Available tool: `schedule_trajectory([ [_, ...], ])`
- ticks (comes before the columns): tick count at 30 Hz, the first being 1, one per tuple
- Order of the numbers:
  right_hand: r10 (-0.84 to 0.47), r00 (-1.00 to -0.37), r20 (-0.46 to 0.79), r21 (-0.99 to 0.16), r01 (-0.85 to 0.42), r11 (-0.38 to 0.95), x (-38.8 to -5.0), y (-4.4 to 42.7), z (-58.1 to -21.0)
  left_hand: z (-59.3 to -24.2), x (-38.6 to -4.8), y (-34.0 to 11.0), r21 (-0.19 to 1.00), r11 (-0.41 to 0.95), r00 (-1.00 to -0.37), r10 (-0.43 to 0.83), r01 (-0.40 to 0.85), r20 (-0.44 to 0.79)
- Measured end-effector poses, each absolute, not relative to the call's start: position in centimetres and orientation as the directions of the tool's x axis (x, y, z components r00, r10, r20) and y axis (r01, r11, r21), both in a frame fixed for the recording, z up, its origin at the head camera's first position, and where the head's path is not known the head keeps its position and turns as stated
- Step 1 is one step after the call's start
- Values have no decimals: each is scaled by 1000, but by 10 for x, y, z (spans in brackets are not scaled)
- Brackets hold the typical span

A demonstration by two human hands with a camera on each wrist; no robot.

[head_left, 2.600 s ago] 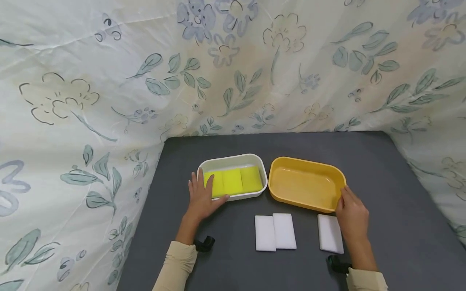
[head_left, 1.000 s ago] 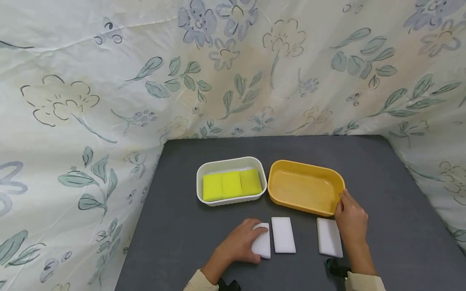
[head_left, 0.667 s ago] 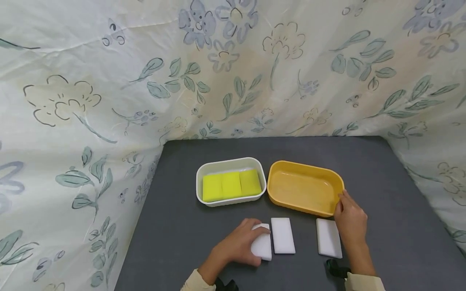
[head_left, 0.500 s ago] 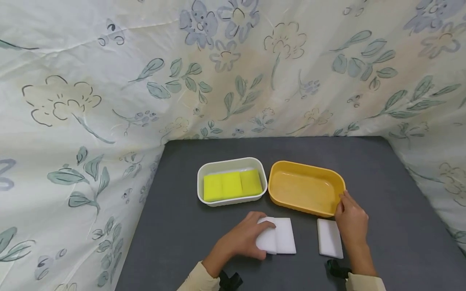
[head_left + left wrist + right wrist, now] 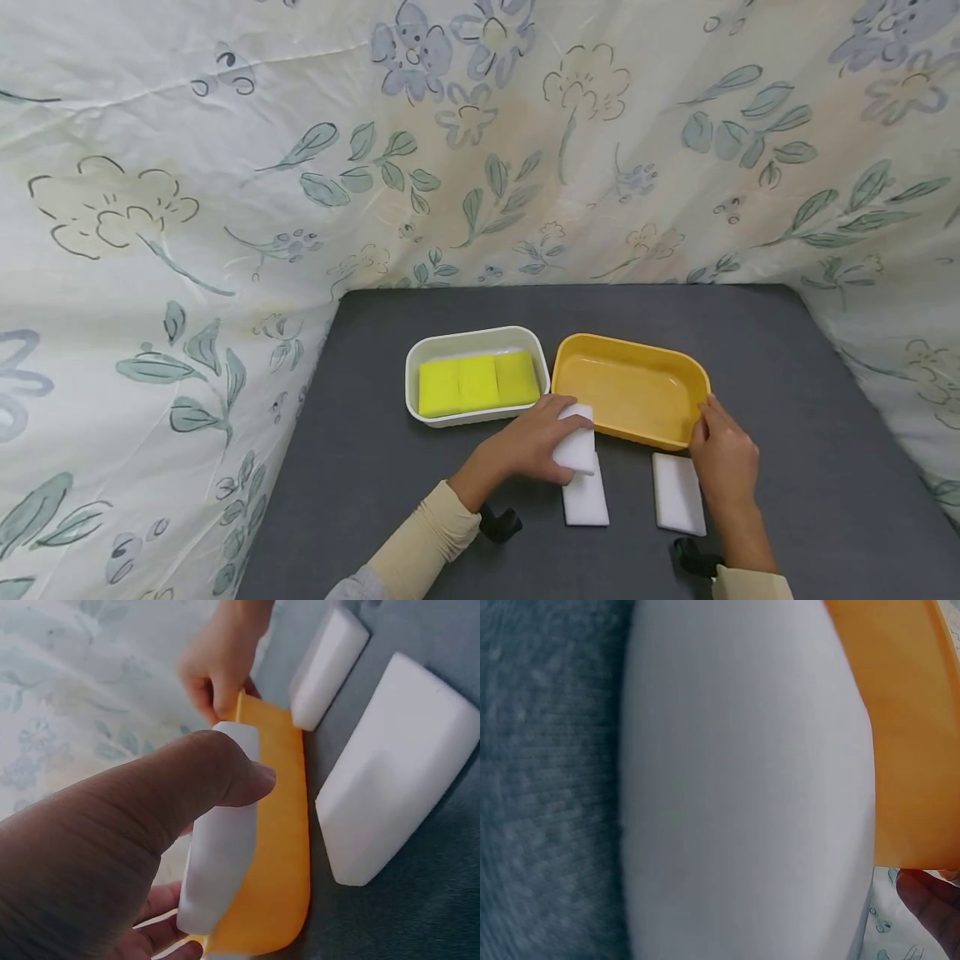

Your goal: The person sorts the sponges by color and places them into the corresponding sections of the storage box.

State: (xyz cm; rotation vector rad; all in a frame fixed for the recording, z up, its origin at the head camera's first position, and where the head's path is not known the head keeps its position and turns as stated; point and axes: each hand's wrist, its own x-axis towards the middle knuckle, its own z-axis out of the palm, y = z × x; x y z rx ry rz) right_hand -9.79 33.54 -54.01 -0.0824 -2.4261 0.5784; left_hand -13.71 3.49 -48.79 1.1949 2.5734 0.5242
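My left hand (image 5: 534, 439) grips a white sponge block (image 5: 576, 442) between thumb and fingers, lifted at the near edge of the yellow tray (image 5: 630, 385). In the left wrist view the thumb crosses the face of this held sponge (image 5: 221, 855), with fingertips behind it. Below it on the table lies a second white sponge (image 5: 587, 502), partly covered in the head view. My right hand (image 5: 726, 450) pinches the tray's right rim. A third white sponge (image 5: 677, 493) lies beside the right wrist and fills much of the right wrist view.
A white tray (image 5: 414, 396) with three yellow sponges (image 5: 477, 382) stands left of the yellow tray, close to its left end. The dark grey tabletop (image 5: 360, 500) meets a floral cloth (image 5: 480, 183) at the back and sides.
My left hand left the white tray, took hold of the leftmost white sponge, and carried it up and right to the yellow tray's near edge. My right hand stayed on the rim.
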Motion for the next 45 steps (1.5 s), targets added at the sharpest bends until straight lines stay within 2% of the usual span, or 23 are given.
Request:
schedule_trajectory([
  [15,214,-802,557,-429,-58,901,-99,332,-540,-485,-165,44,381,565,-586,807,732,-71],
  [28,204,-791,576,-430,-82,899,-98,331,-542,-495,-182,55,289,598,-602,794,748,-86],
  [36,213,-794,569,-436,-72,897,-100,331,-540,-496,-193,62,241,642,-640,762,728,-95],
  [41,215,-798,564,-438,-69,896,-100,330,-539,-501,-193,64,169,648,-638,761,742,-117],
  [45,219,-793,568,-441,-69,895,-101,329,-538,-504,-191,66,155,658,-646,753,737,-125],
])
